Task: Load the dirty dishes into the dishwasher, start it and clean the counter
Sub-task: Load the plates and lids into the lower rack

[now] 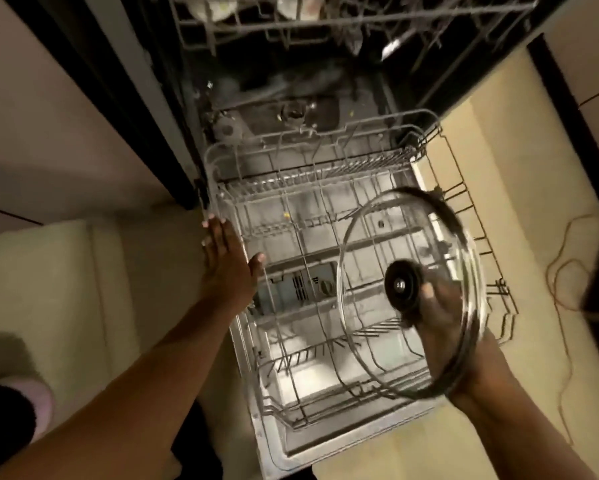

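Glass lid (409, 292), one: rigid, breakable, likely slick, moderately heavy; best held by its black knob (402, 285) or metal rim. Right hand (440, 317) grasps it from beneath, thumb beside the knob, above the right edge of the lower rack (256, 188), one, bare. Left hand (223, 263), fingers straight, rests on the rack's left edge. Upper rack (325, 26), one, holding blurred items.

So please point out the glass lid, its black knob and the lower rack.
glass lid (370, 271), head view, on the clear glass left of the knob
black knob (402, 285), head view, its centre
lower rack (211, 161), head view, its far left corner rim
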{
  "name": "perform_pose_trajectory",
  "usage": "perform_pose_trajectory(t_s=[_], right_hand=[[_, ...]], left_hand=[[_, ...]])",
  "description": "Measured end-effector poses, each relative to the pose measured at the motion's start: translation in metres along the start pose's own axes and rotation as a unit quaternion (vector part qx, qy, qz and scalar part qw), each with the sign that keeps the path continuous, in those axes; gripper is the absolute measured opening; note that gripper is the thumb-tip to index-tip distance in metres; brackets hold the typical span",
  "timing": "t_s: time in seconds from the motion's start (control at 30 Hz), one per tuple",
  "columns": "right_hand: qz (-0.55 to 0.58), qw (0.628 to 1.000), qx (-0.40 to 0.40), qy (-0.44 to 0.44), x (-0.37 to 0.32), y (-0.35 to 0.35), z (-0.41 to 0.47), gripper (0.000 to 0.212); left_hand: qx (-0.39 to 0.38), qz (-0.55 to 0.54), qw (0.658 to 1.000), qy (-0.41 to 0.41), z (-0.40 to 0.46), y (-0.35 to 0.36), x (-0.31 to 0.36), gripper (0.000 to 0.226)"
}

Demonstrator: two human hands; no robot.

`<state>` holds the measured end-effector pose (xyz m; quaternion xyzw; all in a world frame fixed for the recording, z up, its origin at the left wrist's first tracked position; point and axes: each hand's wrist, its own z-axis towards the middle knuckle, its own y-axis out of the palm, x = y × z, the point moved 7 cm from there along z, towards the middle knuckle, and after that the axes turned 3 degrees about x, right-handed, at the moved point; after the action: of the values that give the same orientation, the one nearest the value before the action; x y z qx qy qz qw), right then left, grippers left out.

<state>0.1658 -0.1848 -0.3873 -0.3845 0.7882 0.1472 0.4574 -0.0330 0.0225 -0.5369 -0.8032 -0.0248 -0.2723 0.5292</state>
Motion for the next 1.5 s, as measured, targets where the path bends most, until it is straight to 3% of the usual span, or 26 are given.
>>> perform_pose_trajectory(t_s=[0.07, 0.23, 0.33, 0.47, 0.67, 0.83, 0.97, 1.1, 1.17, 1.3, 1.37, 1.5], right_hand=[[0.003, 1.000, -0.013, -0.013, 0.006, -0.006, 0.037, 0.074], [0.025, 0.997, -0.044, -0.052, 0.000, -0.007, 0.124, 0.045], [0.039, 0.998, -0.057, -0.007, -0.001, -0.001, 0.163, 0.036], [0.045, 0.994, -0.098, -0.019, -0.013, 0.019, 0.208, 0.027], [0.057, 0.987, -0.147, 0.019, -0.004, 0.042, 0.259, 0.029], [-0.014, 0.987, -0.158, 0.019, 0.010, 0.024, 0.286, 0.034], [-0.029, 0.985, -0.168, 0.022, 0.015, 0.024, 0.266, 0.031], [-0.023, 0.992, 0.118, -0.045, 0.035, -0.009, 0.225, 0.030], [-0.041, 0.979, 0.189, -0.066, 0.056, -0.013, 0.179, 0.027], [-0.166, 0.975, 0.125, -0.076, 0.099, 0.009, 0.078, 0.015], [-0.222, 0.967, 0.088, -0.085, 0.107, 0.016, 0.036, 0.016], [-0.319, 0.941, 0.038, -0.107, 0.082, 0.021, -0.019, 0.026]], left_hand=[[0.032, 0.010, 0.999, -0.012, -0.001, 0.015, -0.006, 0.082], [0.137, 0.026, 0.990, -0.011, -0.006, 0.023, -0.008, 0.071], [0.141, 0.034, 0.989, -0.005, -0.005, 0.028, -0.007, 0.068], [0.140, 0.042, 0.989, -0.010, -0.005, 0.028, -0.007, 0.067], [0.140, 0.032, 0.990, -0.009, -0.004, 0.028, -0.008, 0.068], [0.140, 0.034, 0.990, -0.013, -0.003, 0.030, -0.009, 0.066], [0.153, 0.055, 0.987, -0.020, -0.004, 0.029, -0.012, 0.066], [0.151, 0.065, 0.986, -0.023, -0.003, 0.029, -0.012, 0.065], [0.141, 0.078, 0.986, -0.028, -0.003, 0.027, -0.011, 0.068], [0.079, 0.120, 0.990, 0.011, -0.005, 0.020, -0.008, 0.077], [0.038, 0.125, 0.991, 0.031, -0.017, 0.013, -0.006, 0.069], [0.035, 0.127, 0.987, 0.097, -0.064, -0.036, 0.022, 0.050]])
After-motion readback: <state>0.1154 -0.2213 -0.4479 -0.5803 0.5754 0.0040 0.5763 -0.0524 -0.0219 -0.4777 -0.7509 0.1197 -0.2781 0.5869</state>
